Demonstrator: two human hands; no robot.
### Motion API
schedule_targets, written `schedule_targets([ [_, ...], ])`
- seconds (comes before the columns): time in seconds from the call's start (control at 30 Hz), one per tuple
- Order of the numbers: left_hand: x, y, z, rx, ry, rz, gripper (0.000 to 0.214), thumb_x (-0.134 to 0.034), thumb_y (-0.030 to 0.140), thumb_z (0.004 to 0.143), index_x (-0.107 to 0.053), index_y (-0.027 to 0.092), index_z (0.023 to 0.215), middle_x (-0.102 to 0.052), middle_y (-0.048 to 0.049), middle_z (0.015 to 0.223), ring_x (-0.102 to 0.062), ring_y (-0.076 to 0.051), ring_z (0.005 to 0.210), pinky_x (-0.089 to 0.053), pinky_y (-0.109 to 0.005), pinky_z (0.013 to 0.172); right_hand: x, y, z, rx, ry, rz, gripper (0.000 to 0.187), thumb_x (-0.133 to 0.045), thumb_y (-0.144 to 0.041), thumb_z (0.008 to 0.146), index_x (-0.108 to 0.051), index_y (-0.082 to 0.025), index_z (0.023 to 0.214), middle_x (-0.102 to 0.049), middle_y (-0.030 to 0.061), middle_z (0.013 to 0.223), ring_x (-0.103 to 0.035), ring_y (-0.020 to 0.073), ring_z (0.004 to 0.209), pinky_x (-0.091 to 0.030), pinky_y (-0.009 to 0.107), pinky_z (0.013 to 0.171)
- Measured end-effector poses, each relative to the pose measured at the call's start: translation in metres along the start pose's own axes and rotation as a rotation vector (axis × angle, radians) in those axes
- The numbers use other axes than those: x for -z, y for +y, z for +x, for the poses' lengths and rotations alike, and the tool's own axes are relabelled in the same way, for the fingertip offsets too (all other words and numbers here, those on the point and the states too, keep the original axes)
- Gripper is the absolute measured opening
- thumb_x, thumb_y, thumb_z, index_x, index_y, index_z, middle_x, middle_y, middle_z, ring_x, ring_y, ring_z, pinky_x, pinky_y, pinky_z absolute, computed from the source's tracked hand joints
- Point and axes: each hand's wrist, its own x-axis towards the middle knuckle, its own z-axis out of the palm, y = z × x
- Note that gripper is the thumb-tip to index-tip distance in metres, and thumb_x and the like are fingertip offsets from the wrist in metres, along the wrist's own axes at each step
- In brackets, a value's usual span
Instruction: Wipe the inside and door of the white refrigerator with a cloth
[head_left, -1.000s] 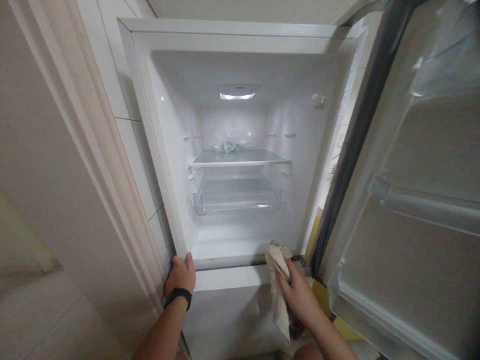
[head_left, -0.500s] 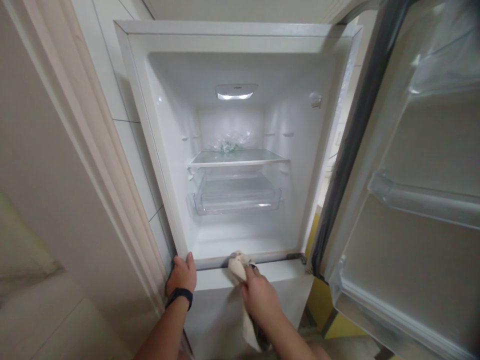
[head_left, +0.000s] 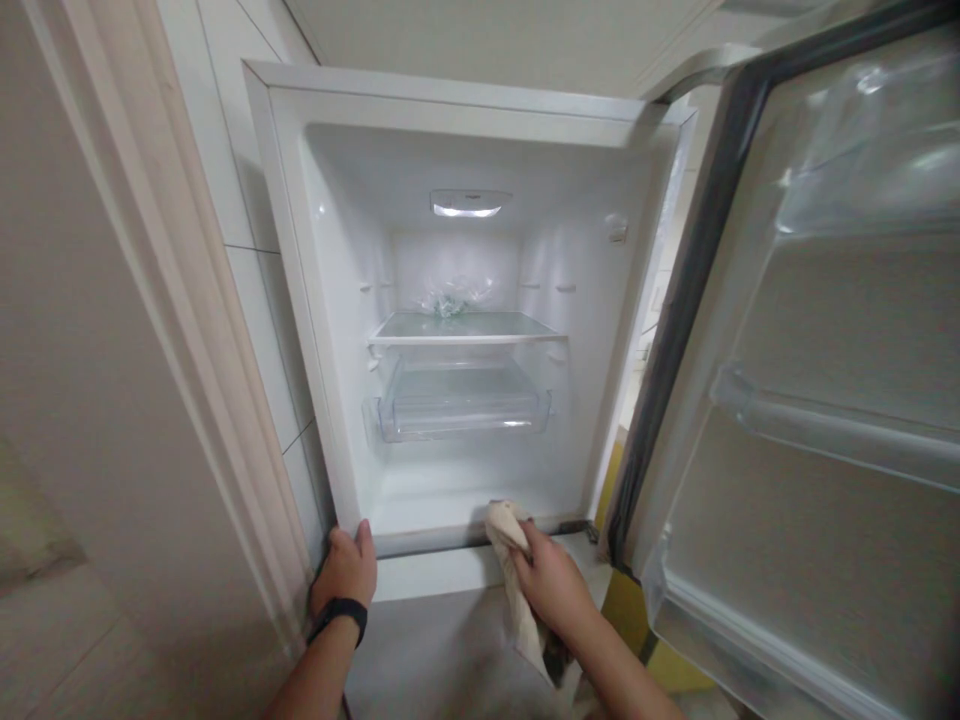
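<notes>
Our right hand (head_left: 556, 585) grips a beige cloth (head_left: 512, 560) at the open refrigerator's (head_left: 427, 250) bottom front edge. Our left hand (head_left: 346, 570) rests at its lower left corner; whether closed, we cannot tell.

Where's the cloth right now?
Head view, just right of bottom center: the cloth is in the right hand, at the fridge's lower front edge, right of the left hand.

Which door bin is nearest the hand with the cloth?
The lowest bin, at the bottom of the open door. The middle bin and top bin sit higher, farther from the right hand.
</notes>
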Motion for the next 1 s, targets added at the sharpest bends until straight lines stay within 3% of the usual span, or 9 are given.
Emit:
schedule_targets([
  [0.13,0.003,0.001,-0.001,0.0,-0.023,-0.002,0.076,-0.003,0.071,0.094,-0.049,0.014,0.118,-0.075,-0.0235,0.104,-0.072,-0.043,0.099,-0.053,-0.053,0.082,0.071,-0.022,0.032,0.069,0.407,0.064,0.05,-0.043,-0.028,0.095,-0.049,-0.02,0.144,-0.059,0.0121,0.144,-0.058,0.0264,0.13,-0.045,0.037,0.109],
  [0.23,-0.001,-0.002,0.003,-0.001,-0.042,-0.002,0.079,-0.001,0.072,0.094,-0.049,0.015,0.118,-0.076,-0.0216,0.101,-0.073,-0.041,0.097,-0.052,-0.051,0.081,0.133,-0.051,0.055,0.106,0.627,-0.064,0.05,-0.045,-0.028,0.095,-0.048,-0.019,0.144,-0.062,0.0133,0.139,-0.06,0.0282,0.124,-0.048,0.039,0.104],
  [0.37,-0.008,-0.004,0.008,-0.026,-0.029,-0.003,0.077,0.001,0.071,0.094,-0.05,0.016,0.115,-0.076,-0.019,0.096,-0.074,-0.038,0.094,-0.052,-0.048,0.078,0.197,-0.094,0.086,0.119,0.799,-0.453,0.048,-0.049,-0.027,0.095,-0.048,-0.022,0.143,-0.062,0.0142,0.134,-0.061,0.0302,0.114,-0.051,0.039,0.091],
  [0.47,-0.008,-0.002,0.008,-0.03,-0.012,0.004,0.071,-0.003,0.066,0.097,-0.05,0.015,0.115,-0.076,-0.0197,0.099,-0.074,-0.036,0.095,-0.052,-0.046,0.078,0.23,-0.116,0.114,0.135,0.827,-0.677,0.041,-0.046,-0.024,0.098,-0.05,-0.021,0.139,-0.062,0.0167,0.127,-0.061,0.0304,0.109,-0.05,0.037,0.084],
  [0.6,-0.005,-0.001,0.008,-0.014,-0.045,0.001,0.072,-0.003,0.066,0.097,-0.051,0.015,0.115,-0.076,-0.0198,0.101,-0.074,-0.036,0.098,-0.052,-0.046,0.081,0.244,-0.118,0.147,0.008,0.674,-0.842,0.037,-0.031,-0.016,0.1,-0.06,-0.012,0.121,-0.063,0.0245,0.119,-0.062,0.0318,0.108,-0.05,0.038,0.081],
  [0.77,-0.007,-0.004,0.011,-0.032,-0.103,-0.028,0.072,-0.005,0.064,0.098,-0.049,0.012,0.122,-0.077,-0.0197,0.102,-0.073,-0.036,0.104,-0.052,-0.045,0.086,0.224,-0.101,0.16,0.071,0.488,-0.919,0.032,-0.039,-0.01,0.096,-0.07,-0.011,0.106,-0.069,0.0213,0.104,-0.067,0.0288,0.097,-0.052,0.036,0.076],
  [0.87,-0.011,-0.006,0.015,-0.062,-0.083,-0.035,0.068,-0.007,0.061,0.099,-0.049,0.012,0.121,-0.076,-0.0204,0.103,-0.073,-0.035,0.103,-0.052,-0.044,0.088,0.228,-0.102,0.162,0.11,0.503,-0.952,0.033,-0.038,-0.011,0.097,-0.069,-0.011,0.107,-0.069,0.0211,0.103,-0.067,0.0284,0.095,-0.051,0.036,0.075],
  [1.0,-0.018,-0.007,0.02,-0.098,-0.053,-0.051,0.058,-0.014,0.053,0.101,-0.052,0.012,0.116,-0.075,-0.0225,0.105,-0.074,-0.033,0.101,-0.054,-0.041,0.086,0.262,-0.121,0.171,0.16,0.613,-0.988,0.039,-0.029,-0.014,0.101,-0.065,-0.011,0.114,-0.066,0.0225,0.111,-0.062,0.0323,0.104,-0.05,0.04,0.078],
])
